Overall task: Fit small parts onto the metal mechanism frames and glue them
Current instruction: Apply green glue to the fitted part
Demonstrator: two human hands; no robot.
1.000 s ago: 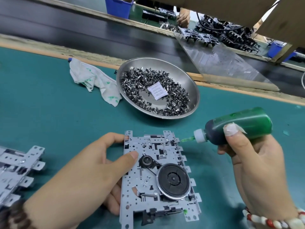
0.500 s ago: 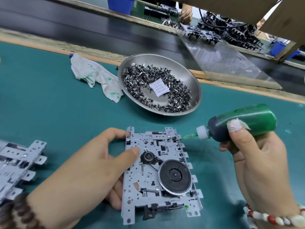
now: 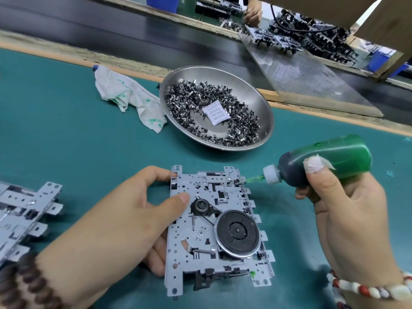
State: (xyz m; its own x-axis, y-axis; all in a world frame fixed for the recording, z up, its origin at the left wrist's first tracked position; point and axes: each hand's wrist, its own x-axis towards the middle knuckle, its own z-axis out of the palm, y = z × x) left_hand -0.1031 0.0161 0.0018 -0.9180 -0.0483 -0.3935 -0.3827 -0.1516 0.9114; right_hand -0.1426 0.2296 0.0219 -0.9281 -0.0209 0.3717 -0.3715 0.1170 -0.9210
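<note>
A grey metal mechanism frame point(image 3: 214, 239) with a black flywheel lies on the teal mat in front of me. My left hand point(image 3: 133, 221) grips its left edge, thumb pressed on the plate and index finger hooked at the top left corner. My right hand point(image 3: 343, 219) holds a green glue bottle point(image 3: 330, 163) lying sideways, its green nozzle tip touching a small part at the frame's top right corner. A green glue dot sits near the frame's bottom right corner.
A steel bowl point(image 3: 249, 85) of several small metal parts with a white paper slip stands behind the frame. A glue-stained rag point(image 3: 129, 97) lies to its left. More frames point(image 3: 24, 219) are stacked at the left edge. Beyond the mat runs a black conveyor belt point(image 3: 89, 25).
The glue bottle's nozzle has moved left and now touches the frame's top right corner. My left hand keeps the same grip on the frame.
</note>
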